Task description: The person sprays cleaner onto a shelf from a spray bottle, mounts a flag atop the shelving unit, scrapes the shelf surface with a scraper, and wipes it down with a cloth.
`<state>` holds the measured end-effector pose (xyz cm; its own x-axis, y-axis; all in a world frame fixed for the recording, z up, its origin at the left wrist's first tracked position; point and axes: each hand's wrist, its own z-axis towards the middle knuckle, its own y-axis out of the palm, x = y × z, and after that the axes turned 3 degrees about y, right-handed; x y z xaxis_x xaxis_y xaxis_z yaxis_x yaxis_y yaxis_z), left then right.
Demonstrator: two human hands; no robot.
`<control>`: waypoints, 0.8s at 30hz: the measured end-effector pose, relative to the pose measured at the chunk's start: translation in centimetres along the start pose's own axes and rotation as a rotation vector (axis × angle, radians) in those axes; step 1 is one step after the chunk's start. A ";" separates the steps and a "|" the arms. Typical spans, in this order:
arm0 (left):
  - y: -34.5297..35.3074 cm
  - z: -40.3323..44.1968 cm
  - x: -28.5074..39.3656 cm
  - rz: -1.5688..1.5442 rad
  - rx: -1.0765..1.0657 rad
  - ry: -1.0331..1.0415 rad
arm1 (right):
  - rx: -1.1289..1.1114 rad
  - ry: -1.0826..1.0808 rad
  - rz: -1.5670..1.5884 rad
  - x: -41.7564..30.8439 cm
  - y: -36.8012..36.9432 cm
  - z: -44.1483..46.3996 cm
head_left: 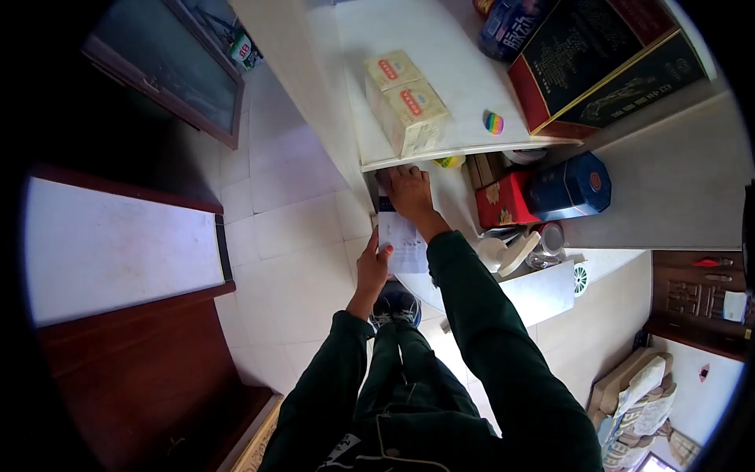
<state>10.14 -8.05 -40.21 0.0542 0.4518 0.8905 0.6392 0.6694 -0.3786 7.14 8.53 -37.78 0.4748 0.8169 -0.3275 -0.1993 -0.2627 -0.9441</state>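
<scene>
My left hand grips the left edge of a white, faintly printed flat item, with the thumb lying over its face. Whether this is a box or a booklet, I cannot tell. My right hand is just beyond it, inside the lower shelf opening, its fingers curled at a dark brownish object. That object is mostly hidden by the fingers and the shelf edge. Above my right hand, a pair of cream boxes with red labels sits on the upper shelf.
The lower shelf holds a red box, a blue octagonal tin, a cream handled object and a glass jar. A rainbow ball and large dark boxes stand above. At left is a white-topped cabinet.
</scene>
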 end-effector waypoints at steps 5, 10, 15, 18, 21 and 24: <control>-0.2 0.0 0.8 -0.224 -0.066 -0.204 | 0.113 -0.166 0.050 0.3 1.8 -1.0; 0.3 -0.4 1.8 -0.169 -0.019 -0.216 | 0.191 -0.288 0.129 -0.3 2.0 -2.6; 1.7 0.6 -1.8 -0.092 0.094 -0.138 | 0.123 -0.149 0.387 -1.1 2.7 -9.4; 2.1 1.7 -5.9 -0.219 0.038 -0.062 | -0.021 -0.008 0.657 -2.0 -1.3 -13.7; -1.4 -1.6 0.8 -0.299 -0.030 -0.188 | -0.058 0.272 0.982 -1.3 -2.9 -16.5; -3.7 -4.2 3.3 -0.313 -0.066 0.096 | -0.154 0.534 1.487 -2.6 -10.9 -18.6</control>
<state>11.18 -11.54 -34.77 -0.0824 0.1707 0.9819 0.6846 0.7256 -0.0687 23.98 -0.27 -27.28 0.1843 -0.4635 -0.8667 -0.6714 -0.7034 0.2333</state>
